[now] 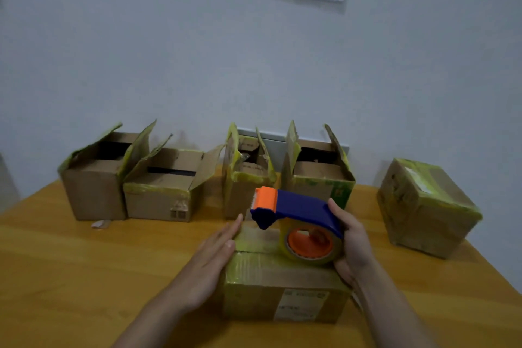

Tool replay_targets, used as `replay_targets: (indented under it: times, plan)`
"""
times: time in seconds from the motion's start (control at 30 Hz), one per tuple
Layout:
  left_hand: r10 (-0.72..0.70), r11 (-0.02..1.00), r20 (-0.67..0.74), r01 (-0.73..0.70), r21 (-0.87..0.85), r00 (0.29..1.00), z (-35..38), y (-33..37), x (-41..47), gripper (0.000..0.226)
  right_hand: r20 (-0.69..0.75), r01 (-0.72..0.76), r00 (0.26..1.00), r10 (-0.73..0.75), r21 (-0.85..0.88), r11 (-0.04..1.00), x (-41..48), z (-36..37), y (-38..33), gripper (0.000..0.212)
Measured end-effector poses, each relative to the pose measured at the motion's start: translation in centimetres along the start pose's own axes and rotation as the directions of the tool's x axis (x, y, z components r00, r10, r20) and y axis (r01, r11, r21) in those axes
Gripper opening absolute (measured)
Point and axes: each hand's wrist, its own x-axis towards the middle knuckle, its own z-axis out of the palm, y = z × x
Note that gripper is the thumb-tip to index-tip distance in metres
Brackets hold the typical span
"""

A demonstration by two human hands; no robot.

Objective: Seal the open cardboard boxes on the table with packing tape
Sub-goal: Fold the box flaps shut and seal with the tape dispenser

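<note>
At the frame's lower centre, my left grip point(209, 260) lay spread flat against the box point(282, 282) while my right grip point(354, 243) clasped the tape dispenser point(299, 207) above it; I judged steady pressure straight across its top mattered.

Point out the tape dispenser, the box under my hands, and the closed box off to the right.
tape dispenser point(302, 207): head view, on its blue body.
box under the hands point(282, 301): head view, on its front face.
closed box at right point(423, 215): head view, on its near side face.
</note>
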Motion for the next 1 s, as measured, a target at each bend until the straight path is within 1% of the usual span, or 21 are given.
replay_targets:
  times: [0.03, 0.07, 0.1, 0.13, 0.17, 0.2, 0.23, 0.27, 0.3, 0.33, 0.37, 0.4, 0.47, 0.57, 0.7, 0.83, 0.93, 1.0]
  plan:
    - [0.005, 0.998, -0.034, -0.003, 0.065, 0.999, -0.4, 0.3, 0.0, 0.049, -0.013, 0.005, 1.000, -0.005, 0.017, 1.000, 0.1, -0.1, 0.3, 0.036]
    - [0.018, 0.994, -0.094, -0.008, 0.109, 0.995, -0.8, 1.0, 0.1, 0.050, -0.025, 0.007, 1.000, -0.006, 0.027, 1.000, 0.0, -0.1, 0.5, 0.035]
    - [0.042, 0.992, -0.175, -0.020, 0.128, 0.984, -1.1, 1.8, 0.2, 0.045, -0.025, 0.016, 1.000, -0.015, 0.031, 0.999, 0.0, -0.2, 0.6, 0.035]
    - [0.069, 0.992, -0.266, -0.038, 0.123, 0.961, -1.3, 2.8, 0.4, 0.037, -0.022, 0.026, 0.999, -0.025, 0.030, 0.999, 0.0, -0.2, 0.6, 0.035]
    - [0.079, 0.995, -0.346, -0.055, 0.080, 0.935, -1.3, 3.9, 0.6, 0.031, -0.020, 0.035, 0.999, -0.034, 0.031, 0.999, 0.1, -0.3, 0.8, 0.037]
    - [0.055, 0.998, -0.382, -0.060, -0.001, 0.923, -1.3, 5.0, 0.7, 0.029, -0.022, 0.036, 0.999, -0.035, 0.035, 0.999, 0.0, -0.3, 0.8, 0.041]
    - [0.000, 0.993, -0.356, -0.042, -0.108, 0.934, -1.4, 5.7, 1.0, 0.028, -0.021, 0.038, 0.999, -0.037, 0.036, 0.999, 0.1, -0.4, 0.9, 0.047]
    - [-0.061, 0.978, -0.280, 0.000, -0.211, 0.958, -1.4, 6.4, 1.2, 0.027, -0.019, 0.040, 0.999, -0.039, 0.042, 0.998, 0.0, -0.4, 1.0, 0.047]
    - [-0.099, 0.957, -0.190, 0.041, -0.288, 0.977, -1.4, 6.7, 1.4, 0.027, -0.013, 0.047, 0.999, -0.047, 0.051, 0.998, 0.0, -0.5, 1.1, 0.040]
    - [-0.115, 0.939, -0.119, 0.069, -0.338, 0.986, -1.4, 6.7, 1.5, 0.027, 0.001, 0.056, 0.998, -0.057, 0.049, 0.997, -0.1, -0.5, 1.0, 0.034]
    - [-0.121, 0.924, -0.080, 0.083, -0.373, 0.989, -1.3, 6.7, 1.6, 0.027, 0.019, 0.070, 0.997, -0.070, 0.037, 0.997, -0.1, -0.6, 1.1, 0.033]
    - [-0.126, 0.910, -0.073, 0.086, -0.406, 0.989, -1.3, 6.5, 1.7, 0.026, 0.036, 0.084, 0.996, -0.085, 0.020, 0.996, -0.2, -0.5, 0.9, 0.031]
    - [-0.154, 0.882, -0.097, 0.093, -0.462, 0.983, -1.2, 6.3, 1.8, 0.026, 0.069, 0.108, 0.992, -0.108, -0.008, 0.994, -0.3, -0.4, 0.8, 0.027]
    - [-0.191, 0.855, -0.106, 0.113, -0.507, 0.976, -1.3, 6.1, 1.7, 0.027, 0.074, 0.116, 0.991, -0.113, -0.037, 0.993, -0.3, -0.4, 0.7, 0.033]
    - [-0.199, 0.881, -0.182, 0.095, -0.464, 0.963, -1.5, 6.3, 1.5, 0.031, 0.125, 0.125, 0.985, -0.118, -0.051, 0.991, -0.4, -0.4, 0.5, 0.039]
    - [-0.212, 0.910, -0.257, 0.094, -0.404, 0.943, -1.3, 6.3, 0.8, 0.030, 0.188, 0.192, 0.968, -0.165, -0.132, 0.973, 0.1, 0.0, -0.5, 0.033]
    - [-0.249, 0.898, -0.248, 0.127, -0.421, 0.936, -1.0, 5.8, 0.3, 0.030, 0.261, 0.245, 0.947, -0.185, -0.221, 0.944, 0.8, 0.0, -1.6, 0.042]
    - [-0.270, 0.891, -0.235, 0.150, -0.428, 0.934, -1.0, 5.5, 0.4, 0.032, 0.309, 0.268, 0.934, -0.180, -0.271, 0.925, 1.1, -0.2, -2.0, 0.044]
